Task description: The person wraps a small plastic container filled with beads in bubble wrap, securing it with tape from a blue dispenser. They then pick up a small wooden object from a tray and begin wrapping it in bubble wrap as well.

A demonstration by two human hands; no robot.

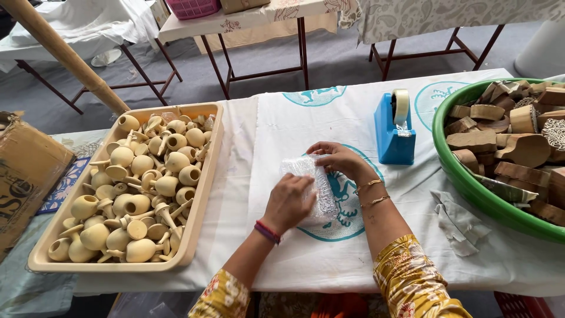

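Note:
My left hand [289, 202] and my right hand [337, 159] both grip a small bundle wrapped in clear bubble wrap [312, 176], pressed onto the white printed tablecloth [353, 123]. The left hand covers the bundle's near side, and the right hand's fingers curl over its far end. What is inside the wrap is hidden. A blue tape dispenser [393, 129] stands just right of my right hand.
A beige tray [203, 194] full of pale wooden knob-shaped pieces sits at the left. At the right stands a green basin [471, 188] of carved wooden blocks, with a grey cloth scrap [459, 221] beside it. A cardboard box [26, 171] is at far left.

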